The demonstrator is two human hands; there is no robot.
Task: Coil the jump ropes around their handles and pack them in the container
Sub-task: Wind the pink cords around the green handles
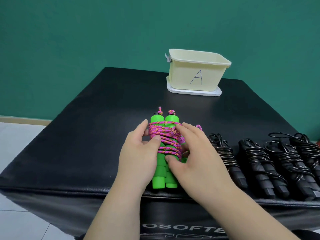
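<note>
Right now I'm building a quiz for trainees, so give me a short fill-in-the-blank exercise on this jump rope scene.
1. The pink braided cord is wound around two ___ foam handles.
2. The cream plastic container bears the handwritten letter ___.
3. The coiled black jump ropes lie to the ___ of the right hand.
4. The left hand and the right hand both touch the ___-handled bundle.

Missing words: green; A; right; green
</note>
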